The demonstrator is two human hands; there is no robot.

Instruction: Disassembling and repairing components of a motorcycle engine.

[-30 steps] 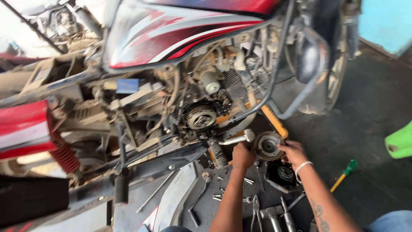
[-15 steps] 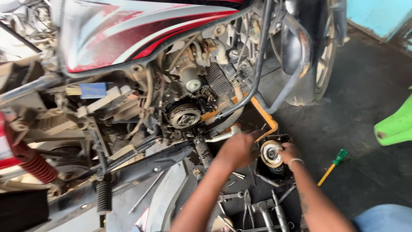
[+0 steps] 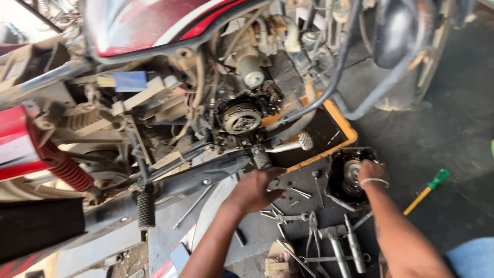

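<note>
Down on the floor beside the motorcycle's open engine [image 3: 241, 118], the right hand [image 3: 371, 171] rests on a dark engine cover [image 3: 350, 177], fingers curled over the round metal part in its middle; how firmly it grips cannot be told. A bracelet [image 3: 374, 181] circles that wrist. The cover lies just right of the engine, touching the corner of an orange tray [image 3: 343, 123] that sits under the frame. The left hand [image 3: 256, 189] is below the engine, fingers bent and lowered onto the floor among loose bolts and small tools [image 3: 288, 216], closed on nothing that can be made out. A hammer [image 3: 334, 242] lies below the cover. A green-handled screwdriver [image 3: 427, 191] lies well right of the cover. A red spring [image 3: 64, 172] stands far left of the engine.
</note>
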